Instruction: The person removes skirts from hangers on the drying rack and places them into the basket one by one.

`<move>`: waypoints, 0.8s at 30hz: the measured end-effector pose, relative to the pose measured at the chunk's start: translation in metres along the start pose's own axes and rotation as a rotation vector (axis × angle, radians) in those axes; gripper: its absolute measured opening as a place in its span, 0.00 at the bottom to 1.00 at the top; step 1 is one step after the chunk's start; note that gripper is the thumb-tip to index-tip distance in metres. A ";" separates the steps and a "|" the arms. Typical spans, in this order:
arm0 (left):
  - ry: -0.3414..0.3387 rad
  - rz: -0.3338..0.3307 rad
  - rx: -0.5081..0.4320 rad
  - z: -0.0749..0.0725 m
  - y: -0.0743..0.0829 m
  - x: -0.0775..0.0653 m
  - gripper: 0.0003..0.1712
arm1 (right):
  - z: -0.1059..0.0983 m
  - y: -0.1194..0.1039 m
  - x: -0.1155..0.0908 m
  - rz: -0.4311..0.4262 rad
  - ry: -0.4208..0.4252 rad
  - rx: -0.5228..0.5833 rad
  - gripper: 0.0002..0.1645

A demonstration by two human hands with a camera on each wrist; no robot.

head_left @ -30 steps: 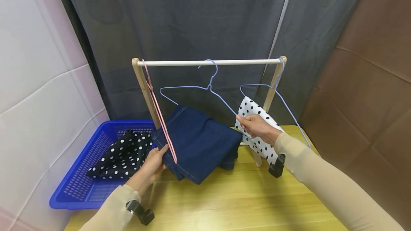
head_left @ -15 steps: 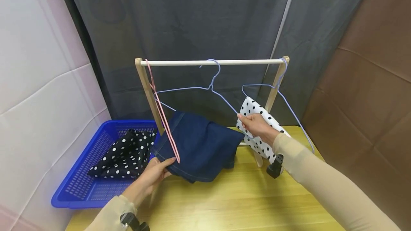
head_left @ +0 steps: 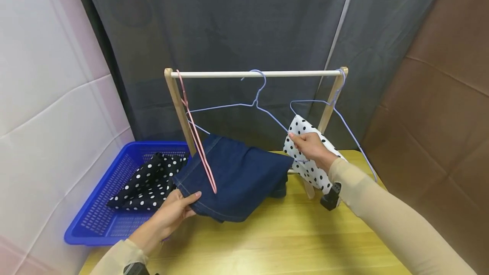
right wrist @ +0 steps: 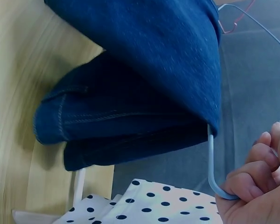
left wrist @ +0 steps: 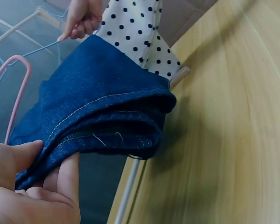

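Observation:
Dark blue denim trousers [head_left: 237,177] hang folded over the lower bar of a blue wire hanger [head_left: 275,118], which is hooked on the rack's white rail. My left hand [head_left: 172,213] pinches the lower left edge of the denim between thumb and fingers; the left wrist view shows the layered cloth [left wrist: 98,93] fanning out from that grip. With curled fingers, my right hand [head_left: 311,145] grips the right corner of the same hanger, and its bent end [right wrist: 214,182] shows beside the fingers in the right wrist view. A pink hanger [head_left: 202,156] crosses in front of the denim.
A white cloth with black dots [head_left: 305,130] hangs on another blue hanger [head_left: 353,139] at the rack's right end. On the left, a blue plastic basket [head_left: 85,234] holds a black cloth with white dots [head_left: 149,186]. The wooden rack [head_left: 179,109] stands on a yellow wooden table [head_left: 267,241].
My left hand has moved left and nearer to me, drawing out the denim's edge. The blue hanger's left end has shifted left past the pink hanger. My right hand keeps its hold.

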State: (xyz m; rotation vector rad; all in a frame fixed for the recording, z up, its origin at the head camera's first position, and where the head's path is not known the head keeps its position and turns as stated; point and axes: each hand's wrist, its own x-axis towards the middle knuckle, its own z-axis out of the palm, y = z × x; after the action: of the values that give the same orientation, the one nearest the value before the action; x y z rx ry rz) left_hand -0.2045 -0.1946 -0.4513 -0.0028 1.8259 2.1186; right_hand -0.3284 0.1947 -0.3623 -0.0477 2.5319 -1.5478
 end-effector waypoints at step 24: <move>-0.042 -0.014 -0.116 0.000 -0.013 -0.014 0.08 | -0.005 0.000 0.002 -0.060 0.150 0.001 0.36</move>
State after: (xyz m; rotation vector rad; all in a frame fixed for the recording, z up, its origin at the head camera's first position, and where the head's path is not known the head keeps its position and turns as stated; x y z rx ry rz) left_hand -0.1884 -0.1969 -0.4607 0.0005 1.6725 2.1956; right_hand -0.3313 0.1986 -0.3602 -0.0074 2.6669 -1.6320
